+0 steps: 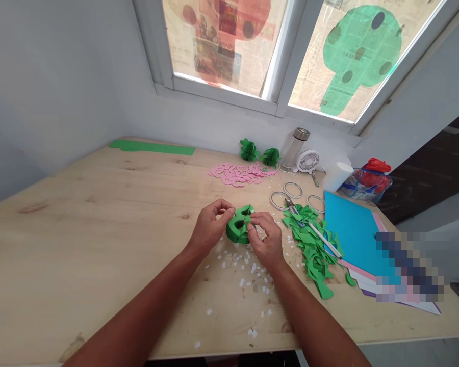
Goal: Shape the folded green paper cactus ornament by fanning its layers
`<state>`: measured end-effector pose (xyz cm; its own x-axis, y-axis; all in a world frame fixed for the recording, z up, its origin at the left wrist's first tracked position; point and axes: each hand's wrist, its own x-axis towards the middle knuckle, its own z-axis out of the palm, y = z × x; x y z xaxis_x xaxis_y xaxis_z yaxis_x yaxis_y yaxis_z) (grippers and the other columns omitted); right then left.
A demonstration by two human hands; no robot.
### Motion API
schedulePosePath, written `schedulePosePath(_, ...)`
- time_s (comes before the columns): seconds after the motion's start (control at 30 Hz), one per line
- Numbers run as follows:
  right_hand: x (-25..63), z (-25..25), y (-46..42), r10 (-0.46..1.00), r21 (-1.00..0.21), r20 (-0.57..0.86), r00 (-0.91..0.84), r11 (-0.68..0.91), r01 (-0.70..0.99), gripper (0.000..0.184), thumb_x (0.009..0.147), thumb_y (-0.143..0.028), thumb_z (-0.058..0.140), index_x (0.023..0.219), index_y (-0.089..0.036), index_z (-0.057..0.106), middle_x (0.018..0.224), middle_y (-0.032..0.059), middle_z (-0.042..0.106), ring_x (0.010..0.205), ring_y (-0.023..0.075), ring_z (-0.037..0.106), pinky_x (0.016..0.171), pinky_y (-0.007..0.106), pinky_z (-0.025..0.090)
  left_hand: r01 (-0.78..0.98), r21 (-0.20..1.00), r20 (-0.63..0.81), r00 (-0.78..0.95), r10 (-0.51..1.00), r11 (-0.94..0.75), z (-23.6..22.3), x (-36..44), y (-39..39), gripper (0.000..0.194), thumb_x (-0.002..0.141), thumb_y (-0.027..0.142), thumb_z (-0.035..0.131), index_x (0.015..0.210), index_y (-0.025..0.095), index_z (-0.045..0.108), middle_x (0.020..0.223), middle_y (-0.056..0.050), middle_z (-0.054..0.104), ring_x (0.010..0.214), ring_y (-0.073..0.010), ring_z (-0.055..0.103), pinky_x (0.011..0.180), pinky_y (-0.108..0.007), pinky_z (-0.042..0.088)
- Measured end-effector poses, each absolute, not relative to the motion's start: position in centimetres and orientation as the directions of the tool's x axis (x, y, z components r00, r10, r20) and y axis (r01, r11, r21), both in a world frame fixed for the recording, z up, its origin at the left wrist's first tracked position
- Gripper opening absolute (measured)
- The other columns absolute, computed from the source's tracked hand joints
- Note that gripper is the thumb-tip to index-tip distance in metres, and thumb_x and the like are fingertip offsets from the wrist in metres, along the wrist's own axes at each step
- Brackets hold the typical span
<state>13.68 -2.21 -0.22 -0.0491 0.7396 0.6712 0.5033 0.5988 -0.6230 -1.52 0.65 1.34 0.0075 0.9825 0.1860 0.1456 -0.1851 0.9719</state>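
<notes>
My left hand (209, 227) and my right hand (264, 239) meet over the middle of the wooden table (80, 229). Between them sits a stack of green foam cut-outs (237, 227), curved and looped in shape. My left fingers pinch its left upper edge. My right fingers press on its right top corner. Small white paper bits (248, 270) lie scattered on the table just below my hands.
A heap of green foam scraps (313, 244) with scissors (311, 227) lies to the right, beside blue, pink and white sheets (354, 234). Behind are pink cut-outs (240, 174), two green foam balls (258, 153), tape rings (292, 189), a bottle (295, 148), a small fan (308, 162), a green strip (153, 147).
</notes>
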Motion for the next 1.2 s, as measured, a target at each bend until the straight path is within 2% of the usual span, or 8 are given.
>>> schedulePosePath(0.2,14.1,-0.3,-1.9,0.714,-0.627,0.699,0.043,0.581,0.519,0.01,0.081,-0.016,0.052,0.079,-0.019,0.061,0.084,0.0069,0.063,0.081,0.0184,0.059,0.074,0.035,0.048,0.281,0.955,0.119,-0.06,0.991,-0.098,0.8,-2.1,1.3,0.026,0.069,0.038,0.056,0.053,0.017,0.052,0.055,0.002,0.054,0.055,-0.0127,0.05,0.055,-0.024,0.038)
schedulePosePath(0.37,14.2,-0.3,-1.9,0.7,-0.63,0.708,0.088,0.571,0.525,0.009,0.08,-0.015,0.053,0.08,-0.019,0.061,0.084,0.0064,0.063,0.081,0.0178,0.059,0.075,0.033,0.048,0.326,0.941,0.114,-0.05,0.992,-0.092,0.0,-2.6,1.9,0.026,0.066,0.03,0.055,0.085,0.016,0.067,0.063,0.001,0.061,0.061,-0.0148,0.055,0.06,-0.025,0.041)
schedulePosePath(0.6,14.5,-0.3,-1.9,0.729,-0.694,0.673,0.129,0.562,0.45,0.011,0.081,-0.016,0.053,0.082,-0.019,0.064,0.086,0.0059,0.064,0.084,0.0172,0.061,0.077,0.032,0.048,0.262,0.965,0.007,-0.04,0.999,0.004,0.2,-2.5,1.8,0.033,0.067,0.041,0.06,0.047,0.016,0.05,0.042,0.004,0.046,0.043,-0.009,0.04,0.045,-0.022,0.03)
schedulePosePath(0.67,14.6,-0.4,-1.8,0.744,-0.727,0.651,0.15,0.555,0.403,0.011,0.082,-0.017,0.053,0.084,-0.019,0.064,0.087,0.0056,0.065,0.084,0.0173,0.062,0.077,0.032,0.049,0.165,0.986,-0.027,-0.001,1.0,0.027,0.4,-2.4,1.7,0.022,0.063,0.036,0.064,0.061,0.015,0.061,0.053,0.002,0.054,0.048,-0.0102,0.046,0.046,-0.021,0.034)
schedulePosePath(0.77,14.6,-0.5,-1.6,0.771,-0.78,0.608,0.188,0.536,0.323,0.011,0.082,-0.019,0.053,0.084,-0.019,0.064,0.086,0.0056,0.064,0.084,0.0174,0.062,0.076,0.032,0.049,0.032,0.995,-0.099,0.105,0.99,0.096,0.6,-2.3,1.5,0.032,0.061,0.035,0.068,0.085,0.014,0.069,0.069,-0.003,0.064,0.058,-0.0136,0.054,0.05,-0.023,0.041)
schedulePosePath(0.87,14.6,-0.5,-1.5,0.797,-0.821,0.565,0.215,0.516,0.244,0.01,0.082,-0.021,0.054,0.083,-0.018,0.064,0.087,0.0059,0.064,0.084,0.0176,0.061,0.077,0.032,0.049,-0.04,0.981,-0.177,0.228,0.957,0.191,0.5,-2.1,1.5,0.033,0.067,0.041,0.066,0.083,0.012,0.071,0.069,-0.006,0.066,0.062,-0.0153,0.057,0.055,-0.024,0.044)
schedulePosePath(1.03,14.6,-0.5,-1.5,0.819,-0.85,0.526,0.23,0.499,0.17,0.012,0.082,-0.022,0.055,0.083,-0.018,0.066,0.086,0.0059,0.064,0.083,0.0178,0.061,0.077,0.033,0.049,-0.277,0.877,-0.224,0.49,0.843,0.394,1.0,-1.7,0.9,0.043,0.077,0.046,0.061,0.108,0.015,0.064,0.096,-0.012,0.069,0.08,-0.0211,0.064,0.063,-0.028,0.05)
schedulePosePath(1.2,14.7,-0.8,-1.3,0.809,-0.838,0.542,0.226,0.5,0.221,0.011,0.081,-0.022,0.054,0.083,-0.018,0.065,0.086,0.006,0.064,0.084,0.0181,0.061,0.077,0.034,0.049,-0.439,0.79,-0.156,0.531,0.833,0.428,1.5,-1.5,0.5,0.045,0.08,0.031,0.062,0.123,0.018,0.055,0.113,-0.013,0.064,0.092,-0.0218,0.063,0.08,-0.036,0.051)
